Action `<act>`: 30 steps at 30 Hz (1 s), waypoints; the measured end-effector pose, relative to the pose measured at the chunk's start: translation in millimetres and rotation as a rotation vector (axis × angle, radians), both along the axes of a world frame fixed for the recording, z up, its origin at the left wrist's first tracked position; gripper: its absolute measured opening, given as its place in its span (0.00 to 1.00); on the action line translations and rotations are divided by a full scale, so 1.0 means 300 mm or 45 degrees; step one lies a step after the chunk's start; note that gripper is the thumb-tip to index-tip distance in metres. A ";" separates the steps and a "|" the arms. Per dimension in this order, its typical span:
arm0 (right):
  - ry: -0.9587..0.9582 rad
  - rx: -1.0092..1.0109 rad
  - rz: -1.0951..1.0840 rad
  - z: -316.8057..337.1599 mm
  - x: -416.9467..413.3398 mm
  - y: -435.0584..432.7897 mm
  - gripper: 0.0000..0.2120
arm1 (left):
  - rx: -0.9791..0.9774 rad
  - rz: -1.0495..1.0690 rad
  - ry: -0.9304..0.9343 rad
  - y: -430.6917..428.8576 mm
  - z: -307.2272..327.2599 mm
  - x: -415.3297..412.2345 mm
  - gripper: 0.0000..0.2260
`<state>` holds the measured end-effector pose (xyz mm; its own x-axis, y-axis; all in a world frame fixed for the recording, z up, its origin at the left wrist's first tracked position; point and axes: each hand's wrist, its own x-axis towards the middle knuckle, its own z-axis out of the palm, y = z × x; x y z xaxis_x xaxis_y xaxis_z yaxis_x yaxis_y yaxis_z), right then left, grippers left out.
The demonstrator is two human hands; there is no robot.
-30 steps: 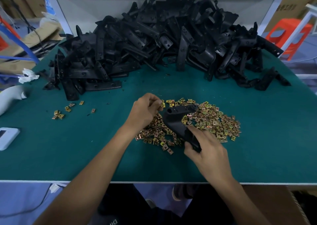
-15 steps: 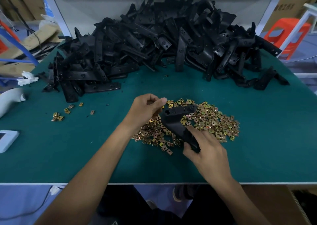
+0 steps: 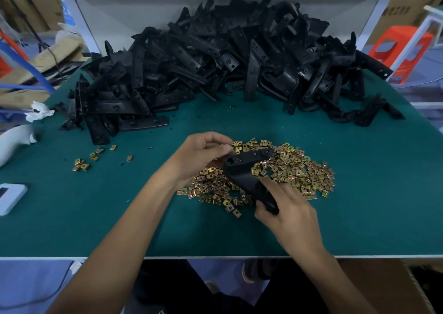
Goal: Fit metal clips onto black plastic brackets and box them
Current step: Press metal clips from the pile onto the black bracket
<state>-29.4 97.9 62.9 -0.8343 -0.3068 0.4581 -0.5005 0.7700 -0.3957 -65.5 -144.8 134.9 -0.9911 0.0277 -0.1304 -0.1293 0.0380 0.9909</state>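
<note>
My right hand [image 3: 286, 208] grips the lower end of a black plastic bracket [image 3: 242, 170], holding it tilted above a heap of gold metal clips [image 3: 290, 170] on the green table. My left hand [image 3: 201, 155] hovers at the bracket's upper end with fingers curled, and thumb and forefinger pinch a small metal clip [image 3: 224, 145] that is mostly hidden. A big pile of black brackets [image 3: 215, 67] fills the back of the table.
A few stray clips [image 3: 92, 159] lie at the left. A white device [image 3: 10, 197] and a white curved object [image 3: 14, 141] sit at the left edge. A cardboard box [image 3: 383, 287] stands below the table at lower right. An orange stool [image 3: 402, 52] is at far right.
My left thumb and forefinger have closed together at the bracket's upper end. My right hand and the bracket have stayed in place.
</note>
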 end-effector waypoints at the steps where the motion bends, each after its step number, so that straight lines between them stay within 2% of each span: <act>1: 0.008 0.010 -0.002 -0.001 0.000 0.001 0.23 | 0.023 -0.002 0.001 -0.001 0.003 0.002 0.06; 7: 0.028 0.005 0.014 -0.007 -0.003 0.000 0.25 | 0.026 -0.036 0.016 -0.003 0.026 0.019 0.09; 19: 0.032 0.028 0.005 -0.005 0.005 0.005 0.27 | -0.344 -0.069 0.045 -0.004 0.036 0.043 0.08; 24: 0.105 0.072 0.009 0.002 0.018 0.000 0.27 | -0.263 -0.034 0.044 -0.011 0.028 0.052 0.10; 30: 0.127 0.081 -0.013 0.002 0.016 0.005 0.27 | -0.380 -0.056 0.080 0.008 0.023 0.067 0.07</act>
<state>-24.5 99.4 63.5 -0.7887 -0.3300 0.5186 -0.5271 0.7972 -0.2943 -45.5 -142.3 141.9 -0.9962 0.0404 -0.0777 -0.0599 0.3324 0.9412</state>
